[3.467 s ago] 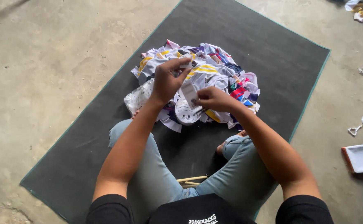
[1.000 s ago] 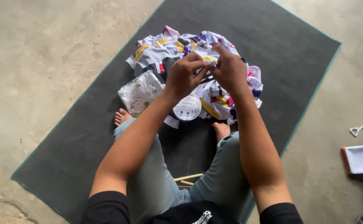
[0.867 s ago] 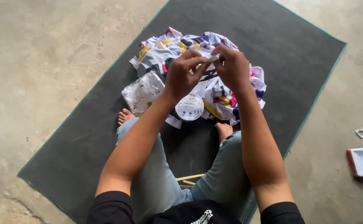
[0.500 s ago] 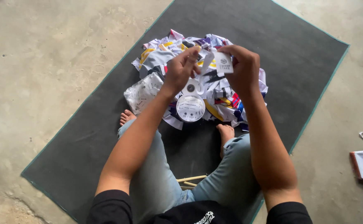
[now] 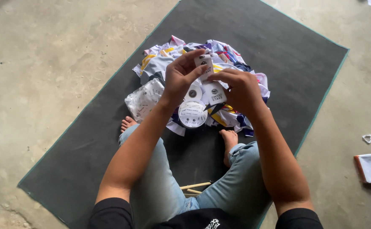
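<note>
**Both hands up on a small white label**

Here's the small white label [image 5: 204,63], lifted clear above the heap and standing nearly upright, its long axis running up and away from the person. The left hand [image 5: 181,78] has the grip on it: thumb and forefinger pressed together on the label's left edge and top. The right hand [image 5: 236,87] sits just beside it, to the right and a shade lower, fingers curled in and pinching at the lower right corner, where a strip of round white stickers [image 5: 214,94] hangs down. Exactly which fingers of that hand touch the label I cannot tell; the knuckles hide it. The left hand is the nearer holder; the label lies straight between the two grips, tilted towards the right one.

Directly below the hands rests a round white roll [image 5: 192,113], and left of it a clear plastic packet [image 5: 144,99]. All of it lies on a pile of printed fabric pieces [image 5: 168,57], white with yellow, purple and red, spread on a dark mat [image 5: 278,38] over the concrete floor [image 5: 45,63]. Bare feet peek out under the pile's near edge.

Against half a second ago: the label has swung up from low between the hands to this high, upright pose, and the left fingers have moved to its top.
</note>
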